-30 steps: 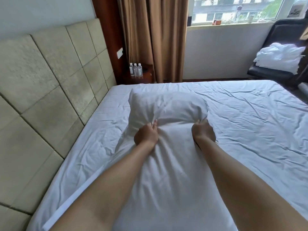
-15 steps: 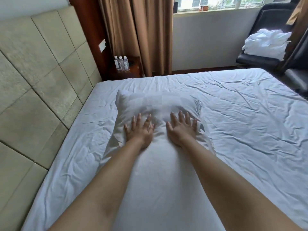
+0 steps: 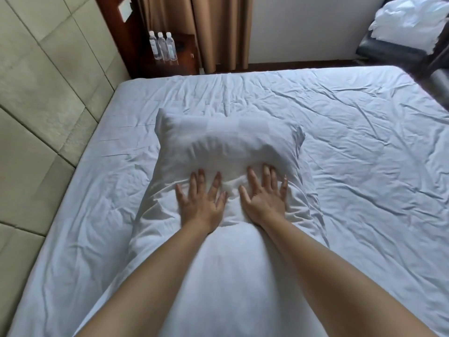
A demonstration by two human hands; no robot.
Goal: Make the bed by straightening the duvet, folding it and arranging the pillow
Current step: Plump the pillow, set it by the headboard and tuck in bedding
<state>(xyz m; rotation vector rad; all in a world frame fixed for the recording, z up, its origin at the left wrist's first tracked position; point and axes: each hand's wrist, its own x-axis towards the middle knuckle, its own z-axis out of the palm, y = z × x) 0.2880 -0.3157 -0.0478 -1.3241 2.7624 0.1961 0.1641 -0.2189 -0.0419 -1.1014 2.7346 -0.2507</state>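
Along the left edge runs the padded, beige-green headboard of square upholstered panels (image 3: pixel 41 76), meeting the side of the bed. Behind its far end, a dark wooden nightstand (image 3: pixel 181 53) carries three clear plastic water bottles with white caps (image 3: pixel 163 49) standing upright in a row, touching or nearly so. Just right of them hang brown, pleated fabric curtains (image 3: pixel 218 30) down to the floor.

The bed's wrinkled white sheet (image 3: pixel 364 147) fills most of the view. On it, a little left of centre, lies the soft white rectangular pillow (image 3: pixel 228 147), its length running from near to far, its far end puffed up and its near part hidden between the forearms.

The left hand (image 3: pixel 200 201) lies palm-down on the pillow's middle with fingers straight and spread wide, pressing into the fabric. Just beside it, apart by a narrow ridge of bunched cloth, the right hand (image 3: pixel 263 197) presses the same way, flat, fingers straight and somewhat fanned, its fingertips dug under the swell of the far half. Neither hand grips anything.

In the far right corner, beyond the bed, a black leather chair (image 3: pixel 388 51) bears a heap of crumpled white linen (image 3: pixel 410 19); whether that heap is the duvet cannot be told.
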